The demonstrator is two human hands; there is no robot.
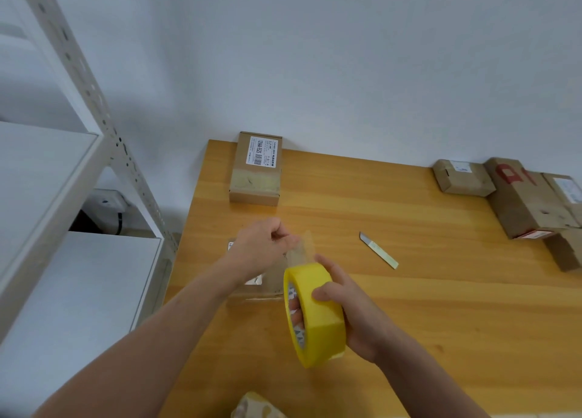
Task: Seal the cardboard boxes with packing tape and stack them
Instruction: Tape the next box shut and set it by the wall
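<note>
Right hand [349, 307] grips the yellow tape roll [315, 310], left hand [267, 244] pinches the loose tape end [302, 249] over a small box [272, 280] on the wooden table [425, 307]; white wall behind, metal rack [104, 118] on the left; far box [256, 169] has a barcode label; cutter [378, 250] lies nearby

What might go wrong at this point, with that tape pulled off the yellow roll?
The clear strip pinched by the left hand is held in the air off the tape roll in the right hand; it may twist and stick to itself. The cutter lies on the table with its blade exposed, apart from both hands; a careless reach for it might nick a finger.
</note>
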